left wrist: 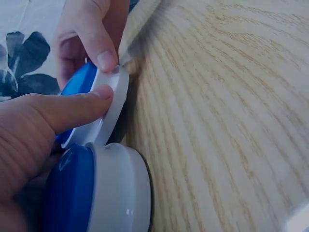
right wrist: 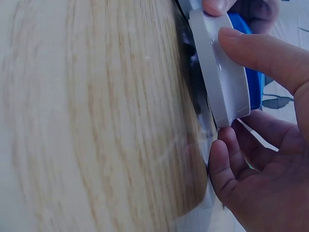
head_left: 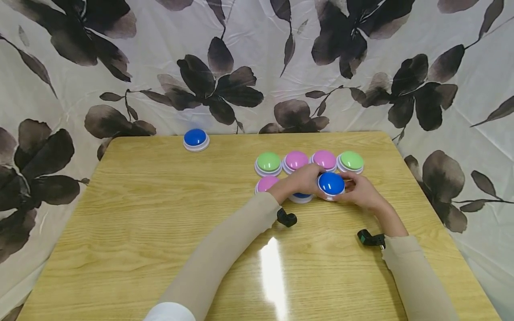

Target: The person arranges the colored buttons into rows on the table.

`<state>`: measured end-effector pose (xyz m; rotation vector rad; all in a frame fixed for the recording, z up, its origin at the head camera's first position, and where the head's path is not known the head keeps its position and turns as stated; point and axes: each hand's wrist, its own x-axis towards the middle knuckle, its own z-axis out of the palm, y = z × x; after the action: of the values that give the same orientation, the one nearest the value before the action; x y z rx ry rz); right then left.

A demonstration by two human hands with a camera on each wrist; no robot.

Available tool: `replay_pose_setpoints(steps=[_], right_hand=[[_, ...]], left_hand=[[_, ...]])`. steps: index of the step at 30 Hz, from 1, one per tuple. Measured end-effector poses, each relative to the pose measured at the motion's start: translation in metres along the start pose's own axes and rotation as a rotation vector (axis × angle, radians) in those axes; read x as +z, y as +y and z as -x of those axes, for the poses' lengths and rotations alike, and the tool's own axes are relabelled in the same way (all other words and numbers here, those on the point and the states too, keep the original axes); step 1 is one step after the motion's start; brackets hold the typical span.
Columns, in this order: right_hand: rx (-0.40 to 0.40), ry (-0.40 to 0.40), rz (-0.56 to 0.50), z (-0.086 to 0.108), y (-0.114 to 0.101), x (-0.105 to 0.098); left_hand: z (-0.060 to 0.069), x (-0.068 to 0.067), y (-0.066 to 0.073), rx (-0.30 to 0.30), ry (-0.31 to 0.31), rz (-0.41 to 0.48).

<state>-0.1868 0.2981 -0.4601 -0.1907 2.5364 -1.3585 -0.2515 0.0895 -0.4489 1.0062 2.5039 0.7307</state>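
Both hands hold one blue push button [head_left: 331, 183] with a white base, at the right part of the table. My left hand [head_left: 306, 179] grips its left side; in the left wrist view the thumb lies on the white rim. From the right, my right hand [head_left: 361, 191] pinches the same button, thumb on the base in the right wrist view. The base looks slightly tilted off the table there. A second blue button [left wrist: 70, 188] stands right beside it, partly under my left hand in the head view. A pink button [head_left: 267, 183] is left of that, partly hidden by the wrist.
Behind the hands is a row of buttons: a green one [head_left: 269, 163], a pink one [head_left: 296, 160], another pink one [head_left: 324, 159] and a green one [head_left: 351, 161]. A lone blue button [head_left: 196, 139] sits at the table's [head_left: 160, 214] back edge. Floral cloth [head_left: 249, 53] hangs behind.
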Motion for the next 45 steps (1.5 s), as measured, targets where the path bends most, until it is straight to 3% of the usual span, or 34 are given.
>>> replay_pose_setpoints(steps=[6,14,35,45], right_hand=[[0.011,-0.025,-0.006,0.001,-0.001,0.0],[0.026,-0.05,-0.032,-0.003,0.001,0.001],[0.023,-0.024,-0.043,-0.004,0.006,0.001],[0.017,-0.01,-0.035,-0.006,0.01,0.001]], left_hand=[[0.001,0.002,0.001,0.003,-0.011,-0.021],[0.003,0.003,0.003,-0.038,-0.014,-0.038],[0.0,-0.009,-0.008,-0.032,-0.05,0.103],[-0.002,-0.009,-0.011,-0.035,-0.062,0.126]])
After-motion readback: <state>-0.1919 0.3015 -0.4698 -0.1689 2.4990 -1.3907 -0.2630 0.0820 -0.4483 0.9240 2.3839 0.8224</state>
